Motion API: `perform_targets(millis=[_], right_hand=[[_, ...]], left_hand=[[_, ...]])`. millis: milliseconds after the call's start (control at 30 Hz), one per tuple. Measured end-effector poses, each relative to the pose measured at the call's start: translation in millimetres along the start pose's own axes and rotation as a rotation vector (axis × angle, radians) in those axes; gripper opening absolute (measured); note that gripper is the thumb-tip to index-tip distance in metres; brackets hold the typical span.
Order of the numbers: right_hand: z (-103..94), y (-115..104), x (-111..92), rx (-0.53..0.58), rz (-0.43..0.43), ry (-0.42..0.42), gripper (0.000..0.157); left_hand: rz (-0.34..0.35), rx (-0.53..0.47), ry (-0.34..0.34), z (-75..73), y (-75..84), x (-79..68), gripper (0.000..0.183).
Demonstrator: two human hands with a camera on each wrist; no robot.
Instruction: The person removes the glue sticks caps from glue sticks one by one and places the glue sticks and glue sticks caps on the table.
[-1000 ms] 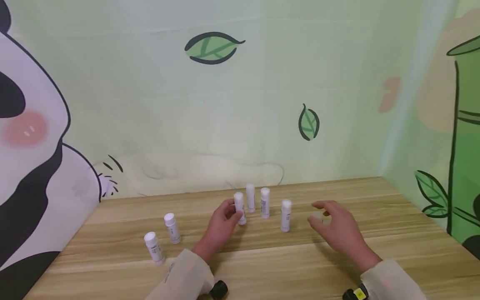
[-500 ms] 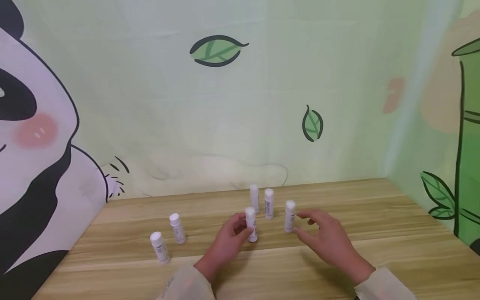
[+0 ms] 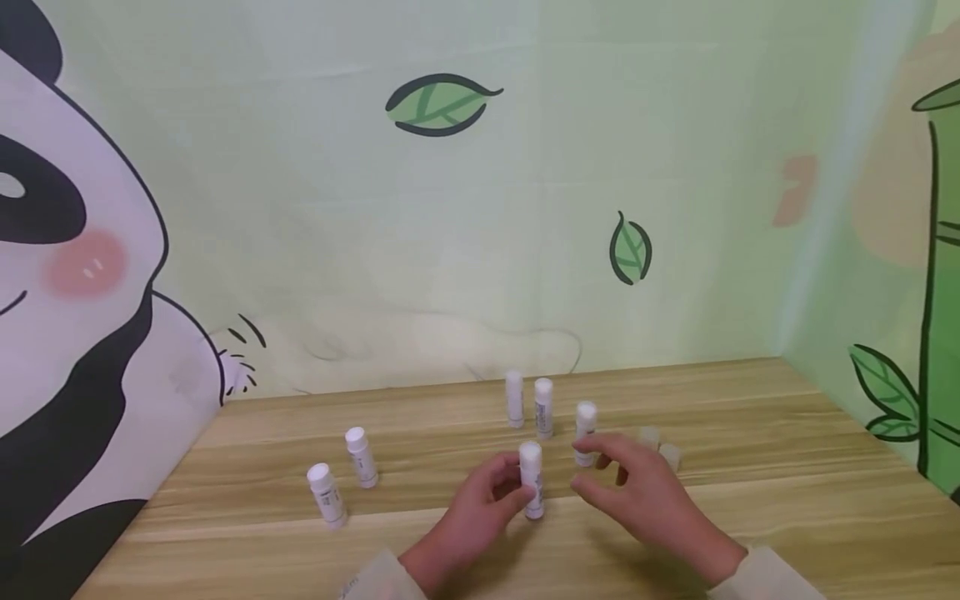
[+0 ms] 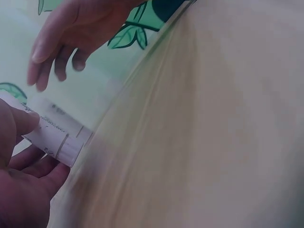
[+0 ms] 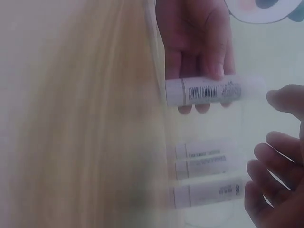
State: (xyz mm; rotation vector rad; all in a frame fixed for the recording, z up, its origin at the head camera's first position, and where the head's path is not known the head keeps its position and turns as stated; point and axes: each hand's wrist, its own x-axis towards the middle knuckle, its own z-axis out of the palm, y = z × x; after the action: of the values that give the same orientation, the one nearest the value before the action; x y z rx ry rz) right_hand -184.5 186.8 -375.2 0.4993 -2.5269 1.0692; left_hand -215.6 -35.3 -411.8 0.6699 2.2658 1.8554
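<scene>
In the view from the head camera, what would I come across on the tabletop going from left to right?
Near-left white tube, second white tube, left hand, held white tube, right hand. Anything whose place is unclear through overlap is left out.

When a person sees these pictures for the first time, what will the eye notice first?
Probably the big printed panda, filling the left edge of the head view. Next, in the lower middle, the left hand grips a white tube and the right hand hovers beside it, holding nothing. Five more white tubes stand on the wooden table, two farther left and three behind.
</scene>
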Motion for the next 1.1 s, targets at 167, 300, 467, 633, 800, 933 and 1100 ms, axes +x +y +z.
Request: perform_targets(millis=[167,300,467,633,800,933,1100], right_hand=[[2.5,-4.6,-1.6,0.055,0.007,-0.072,0.037],[4.0,-7.1,-3.1,0.084,-0.003,-0.109,0.040],[6.6,-9.3,-5.2,0.117,-0.058,-0.105,0.039],[9.5,-12.2,-7.0,0.128,-0.079,-0.101,0.035],[11.6,-13.8,-8.4,0.129,-0.117,-0.079,0.029],[14.2,-14.6,-9.6,0.146,-0.134,-0.063,0.027],[18.1,-16.4,-12.6,0.193,-0.133,-0.064,0.027]], left_hand=[[-0.018,-0.036,-0.035,7.2,2.5,-6.4,0.032],[-0.037,-0.024,-0.047,9.3,4.0,-9.2,0.032],[-0.023,-0.027,-0.068,9.8,4.9,-11.2,0.033],[-0.019,-0.039,-0.093,10.7,5.7,-13.4,0.032],[-0.019,-0.056,-0.105,13.4,5.6,-17.7,0.032],[-0.018,-0.076,-0.124,15.6,6.5,-22.2,0.032],[-0.037,-0.073,-0.149,14.7,9.0,-25.7,0.031]])
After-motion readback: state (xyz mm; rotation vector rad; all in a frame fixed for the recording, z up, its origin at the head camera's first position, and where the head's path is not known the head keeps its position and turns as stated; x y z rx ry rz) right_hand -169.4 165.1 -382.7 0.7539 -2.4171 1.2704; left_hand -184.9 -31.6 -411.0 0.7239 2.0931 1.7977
